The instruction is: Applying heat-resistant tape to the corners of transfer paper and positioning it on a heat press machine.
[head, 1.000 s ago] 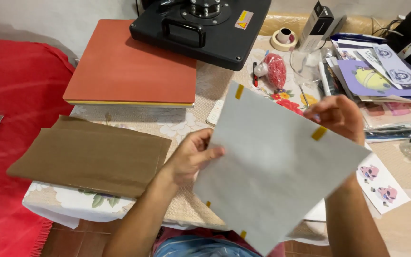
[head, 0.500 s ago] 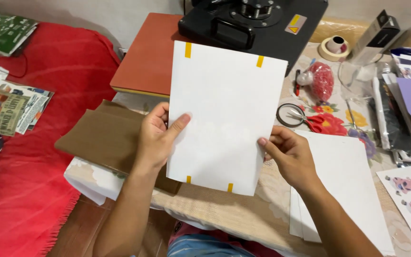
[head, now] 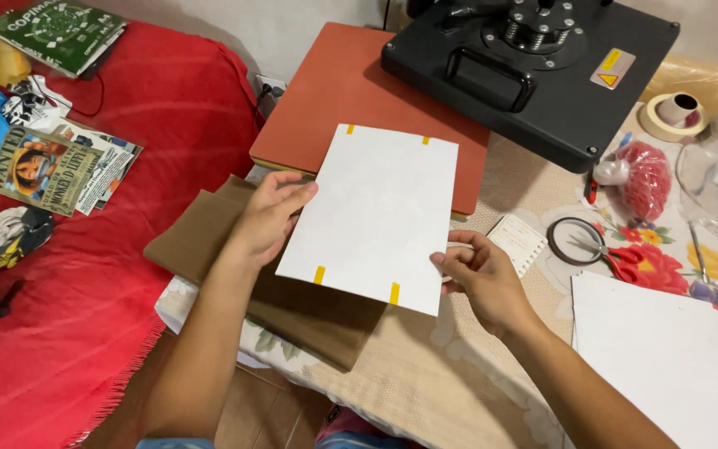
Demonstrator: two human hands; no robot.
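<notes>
A white sheet [head: 374, 214] with small yellow tape tabs at its corners is held between both hands, hovering over the near edge of the red-orange pad [head: 351, 91] of a heat press. My left hand [head: 269, 218] grips the sheet's left edge. My right hand [head: 480, 279] pinches its lower right corner. Under the sheet and my left hand lies a folded brown cloth [head: 209, 237] on the table. The black upper plate of the heat press [head: 533, 66] is swung aside to the right, behind the sheet.
Scissors with red handles [head: 604, 249], a roll of tape [head: 673, 115], a red mesh bundle [head: 643, 179] and a white sheet [head: 662, 357] lie on the floral tablecloth at right. A red blanket [head: 85, 274] with printed papers and magazines covers the left.
The sheet has been lowered from upright in front of me toward the pad's near edge. The camera has tilted down and closer; my hands keep the same grips.
</notes>
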